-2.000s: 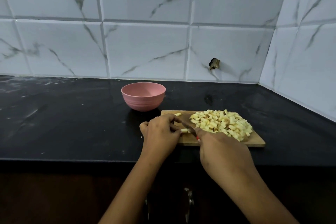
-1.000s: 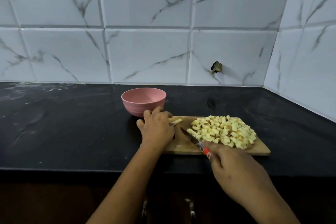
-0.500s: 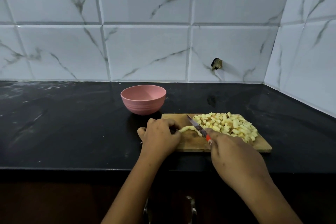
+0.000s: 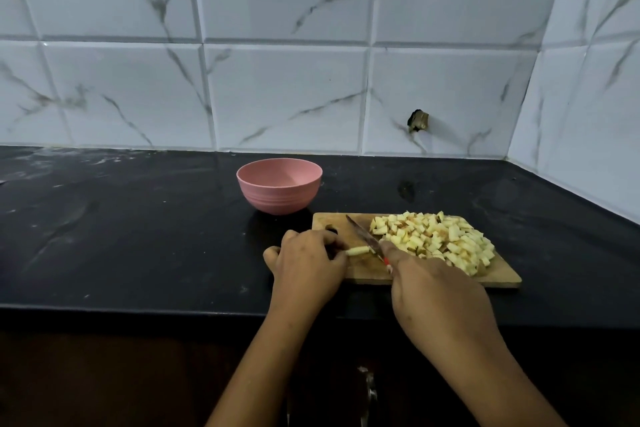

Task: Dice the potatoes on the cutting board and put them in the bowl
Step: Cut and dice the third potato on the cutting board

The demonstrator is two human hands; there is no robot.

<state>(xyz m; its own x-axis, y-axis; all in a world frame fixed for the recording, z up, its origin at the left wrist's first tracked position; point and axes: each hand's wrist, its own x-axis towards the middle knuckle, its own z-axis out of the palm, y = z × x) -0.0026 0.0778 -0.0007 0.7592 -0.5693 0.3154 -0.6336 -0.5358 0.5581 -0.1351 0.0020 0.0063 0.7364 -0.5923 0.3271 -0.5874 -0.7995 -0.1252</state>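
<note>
So the wooden cutting board point(image 4: 349, 276) sits on the black surface point(image 4: 138, 236), close to its front edge. The right half of the board is covered with a big heap of diced potato point(image 4: 436, 239), pale yellow cubes piled loosely. On the left half there's one potato strip point(image 4: 357, 251) lying flat. The left hand point(image 4: 308, 263) has its grip curled down on the near end of that strip, fingertips pinning it to the board. The right hand point(image 4: 440, 302) is wrapped tight around the knife point(image 4: 362, 234), with only a bit of red handle peeking out by the index finger, and the blade angles up and away to the left, its edge meeting the free end of the strip. The pink bowl point(image 4: 279, 185) stands upright just behind the board's left corner, not touching it, and as far as the inside shows, no potato is in it. White marble-look tiles point(image 4: 284, 94) run behind everything.
</note>
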